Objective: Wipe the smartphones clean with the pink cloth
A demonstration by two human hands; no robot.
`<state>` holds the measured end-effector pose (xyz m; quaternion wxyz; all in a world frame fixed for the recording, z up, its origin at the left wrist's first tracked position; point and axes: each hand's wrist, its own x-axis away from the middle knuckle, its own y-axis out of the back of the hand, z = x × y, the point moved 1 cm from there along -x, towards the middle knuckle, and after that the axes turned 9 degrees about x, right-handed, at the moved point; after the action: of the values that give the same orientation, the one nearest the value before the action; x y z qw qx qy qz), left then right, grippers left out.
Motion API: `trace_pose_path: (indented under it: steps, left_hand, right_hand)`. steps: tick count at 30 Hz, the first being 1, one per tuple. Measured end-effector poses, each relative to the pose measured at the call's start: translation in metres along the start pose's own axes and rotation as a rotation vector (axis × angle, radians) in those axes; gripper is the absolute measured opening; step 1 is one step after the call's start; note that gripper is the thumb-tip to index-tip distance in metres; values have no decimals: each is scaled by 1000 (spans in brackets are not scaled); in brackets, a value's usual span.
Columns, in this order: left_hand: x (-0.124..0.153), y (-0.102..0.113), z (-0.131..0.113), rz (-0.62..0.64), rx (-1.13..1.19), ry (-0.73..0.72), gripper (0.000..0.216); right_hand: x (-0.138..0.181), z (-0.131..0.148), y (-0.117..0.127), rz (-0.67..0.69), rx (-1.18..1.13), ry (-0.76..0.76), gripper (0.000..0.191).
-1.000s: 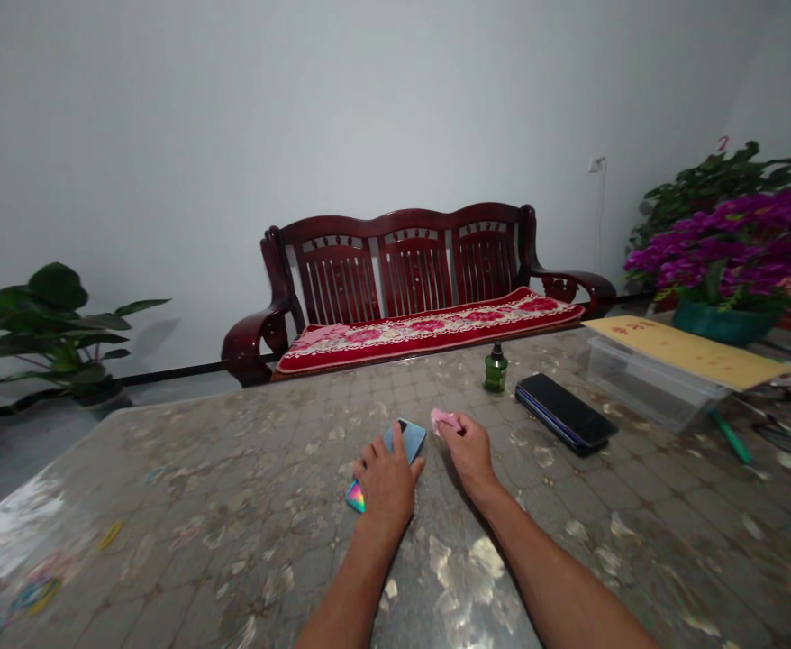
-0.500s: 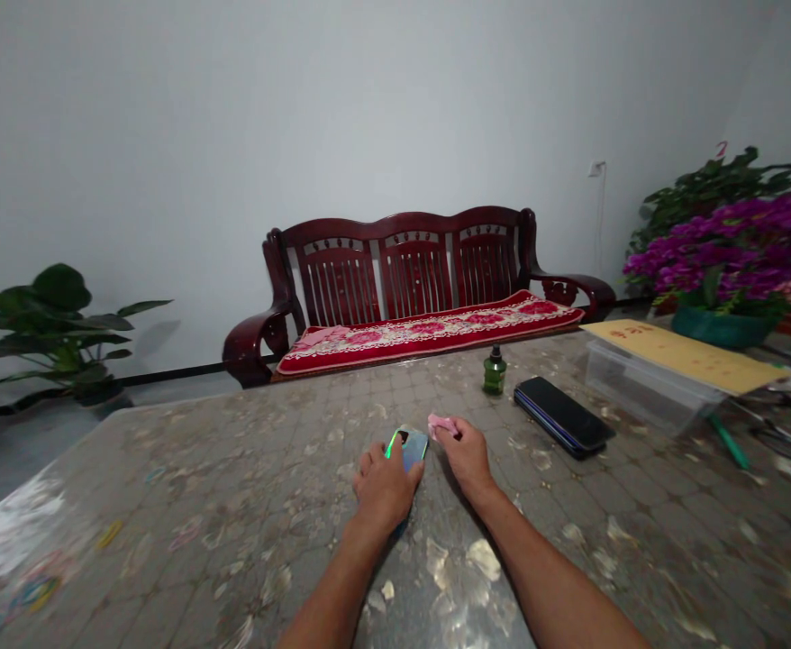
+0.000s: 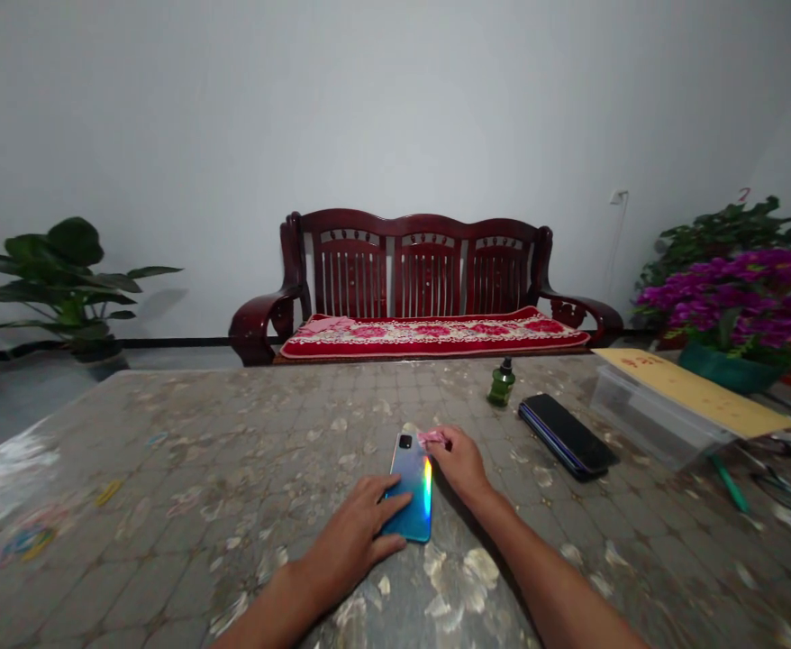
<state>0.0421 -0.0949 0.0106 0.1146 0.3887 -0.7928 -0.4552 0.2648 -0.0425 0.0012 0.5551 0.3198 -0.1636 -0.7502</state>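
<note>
A shiny blue smartphone (image 3: 414, 487) lies back side up on the table, its camera block toward the far end. My left hand (image 3: 363, 518) holds it at the lower left, with fingers across its back and the thumb by its bottom edge. At the phone's upper right corner, my right hand (image 3: 459, 460) pinches a small crumpled pink cloth (image 3: 432, 438), which touches or nearly touches the corner. Part of the cloth is hidden by the fingers.
Right of my hands stand a small dark green bottle (image 3: 502, 382) and a stack of phones (image 3: 567, 434). Farther right are a clear plastic box (image 3: 645, 419) under a yellow envelope (image 3: 696, 389), a green pen (image 3: 730, 484) and purple flowers (image 3: 753, 302). Rubber bands (image 3: 27, 541) lie at left.
My left hand has shifted down and left on the phone, uncovering more of its back. My right hand has brought the pink cloth to the phone's upper right corner. The view has tilted.
</note>
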Motion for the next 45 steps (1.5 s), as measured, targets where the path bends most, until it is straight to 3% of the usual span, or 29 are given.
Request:
trace_pose_path:
  steps: [4,8,16,24,29,38,45]
  left_hand:
    - [1,-3,3,-32,-20,-50,46]
    - [1,-7,2,-70,-42,-115,37]
    - [-1,-9,-1,-66,-62,-150,33]
    - [-3,-11,-3,-62,-75,-123,33]
    - [-3,-9,-5,-66,-71,-128,26]
    - [-3,-11,-5,-60,-74,-109,28]
    - [-3,-8,-8,-32,-89,-102,27]
  right_hand:
    - [6,15,13,195,222,150,13]
    - [10,24,20,291,389,313,13]
    - [-19,26,11,227,643,321,19]
    - [-3,34,16,329,629,455,19]
    - [-23,36,8,253,733,367,19]
    - [-4,33,15,347,586,467,18]
    - [-21,31,-1,217,680,334,20]
